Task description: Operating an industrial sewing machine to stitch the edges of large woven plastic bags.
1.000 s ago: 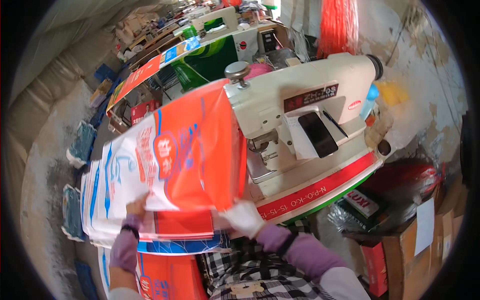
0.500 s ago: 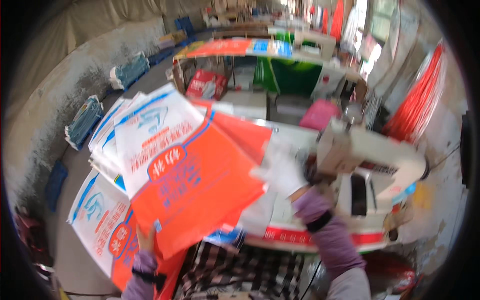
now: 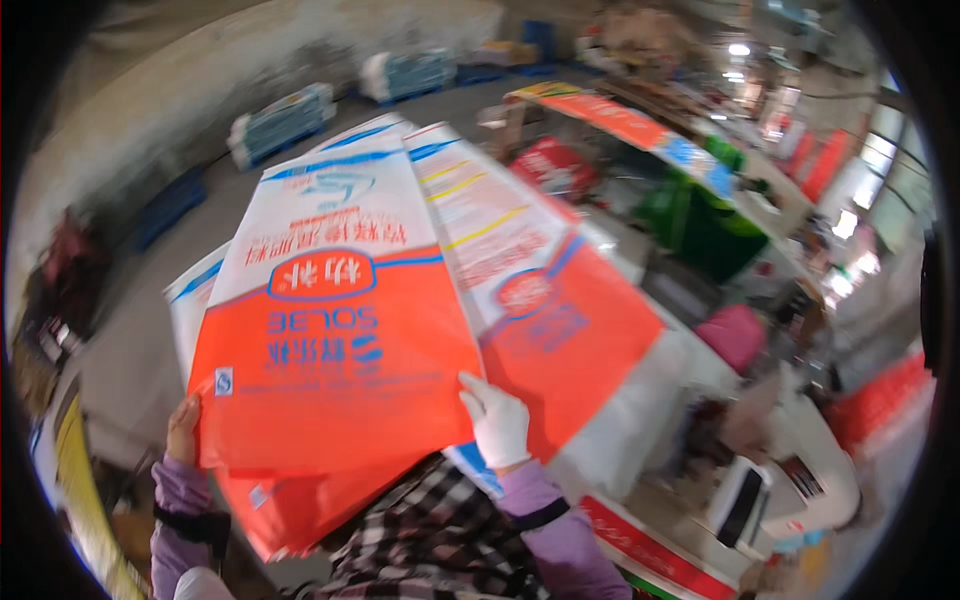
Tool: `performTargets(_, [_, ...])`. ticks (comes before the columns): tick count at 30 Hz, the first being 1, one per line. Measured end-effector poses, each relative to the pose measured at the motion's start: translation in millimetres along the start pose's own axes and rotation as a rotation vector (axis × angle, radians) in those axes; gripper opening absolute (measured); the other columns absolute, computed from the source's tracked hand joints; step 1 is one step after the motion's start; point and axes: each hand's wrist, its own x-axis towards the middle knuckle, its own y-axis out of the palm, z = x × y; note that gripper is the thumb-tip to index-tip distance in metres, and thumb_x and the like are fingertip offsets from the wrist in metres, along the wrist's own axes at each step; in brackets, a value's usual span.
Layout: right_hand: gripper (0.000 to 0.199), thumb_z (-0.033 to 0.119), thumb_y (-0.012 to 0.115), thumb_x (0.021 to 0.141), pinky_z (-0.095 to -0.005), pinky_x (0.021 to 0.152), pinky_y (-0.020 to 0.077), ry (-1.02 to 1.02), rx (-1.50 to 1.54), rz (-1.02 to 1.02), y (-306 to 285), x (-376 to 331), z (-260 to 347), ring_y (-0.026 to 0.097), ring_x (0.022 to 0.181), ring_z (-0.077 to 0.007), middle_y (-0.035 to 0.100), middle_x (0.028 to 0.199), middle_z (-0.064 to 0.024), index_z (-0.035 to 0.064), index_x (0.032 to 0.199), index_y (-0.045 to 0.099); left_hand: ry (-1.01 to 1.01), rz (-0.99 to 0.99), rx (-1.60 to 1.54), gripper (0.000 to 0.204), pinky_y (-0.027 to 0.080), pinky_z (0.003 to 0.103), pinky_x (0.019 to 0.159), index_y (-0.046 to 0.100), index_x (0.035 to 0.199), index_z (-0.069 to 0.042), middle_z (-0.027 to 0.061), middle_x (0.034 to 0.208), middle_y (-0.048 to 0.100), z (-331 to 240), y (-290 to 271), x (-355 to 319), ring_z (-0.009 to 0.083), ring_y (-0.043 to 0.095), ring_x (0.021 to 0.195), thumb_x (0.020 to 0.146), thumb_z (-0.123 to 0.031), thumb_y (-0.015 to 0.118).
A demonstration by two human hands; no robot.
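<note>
Gripping sack [image 3: 335, 325] by opposite edges, left hand [image 3: 183, 432] and right hand [image 3: 498, 424]. Looks light, limp, probably slippery; best held at sides.

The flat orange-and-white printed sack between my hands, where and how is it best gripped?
Probably pinch the side edges of the flat orange-and-white printed sack at its orange end, coming from left and right. That end lies nearest you, and both edges are exposed there, where your bare left hand and white-gloved right hand meet them.
</note>
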Motion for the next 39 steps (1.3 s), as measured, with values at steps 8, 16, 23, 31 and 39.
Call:
performTargets(8, [0.056,0.000,0.050,0.081,-0.0439,0.077,0.0531,0.018,-0.257,0.652,130,-59,24,0.063,0.090,-0.0384,0.052,0.119,-0.0233,0.0067,0.136,0.044,0.009,-0.517,0.670,0.023,0.050,0.032,0.077,0.064,0.102,0.003,0.0102,0.096,0.067,147,-116,-166,0.0144,0.060,0.085,0.096,-0.015,0.052])
performTargets(16, [0.062,0.017,0.057,0.087,-0.0464,0.105,0.0381,0.096,-0.542,0.516,122,-96,-3,0.039,0.132,-0.0385,0.037,0.144,-0.0228,0.0036,0.144,0.034,-0.082,-0.498,0.925,0.049,0.040,0.040,0.099,0.050,0.126,-0.002,0.0193,0.119,0.053,234,-119,-136,0.0358,0.052,0.113,0.080,-0.006,0.067])
performTargets(23, [0.027,0.013,0.053,0.082,-0.0432,0.062,0.0522,-0.115,-0.186,0.583,17,-130,35,0.065,0.070,-0.0324,0.059,0.101,-0.0196,-0.0005,0.106,0.055,0.279,0.840,0.911,0.043,0.038,0.044,0.103,0.056,0.120,-0.007,0.0167,0.118,0.059,48,150,-42,0.0345,0.053,0.116,0.079,-0.015,0.069])
performTargets(31, [0.027,0.026,0.063,0.083,-0.0404,0.075,0.0527,0.091,-0.092,0.864,-68,-158,47,0.066,0.089,-0.0329,0.067,0.097,-0.0160,0.0046,0.099,0.066,0.792,1.246,0.855,0.033,0.043,0.040,0.073,0.057,0.083,-0.007,0.0099,0.082,0.056,188,432,-50,0.0298,0.057,0.082,0.073,-0.029,0.078])
performTargets(39, [0.031,0.028,0.059,0.093,-0.0288,0.067,0.0500,0.684,0.477,-0.528,-172,-155,-53,0.064,0.076,-0.0153,0.068,0.083,-0.0076,-0.0026,0.092,0.067,0.903,1.200,0.460,0.017,0.047,0.035,0.063,0.073,0.086,-0.010,0.0070,0.074,0.062,151,411,-51,0.0247,0.057,0.069,0.070,-0.003,0.073])
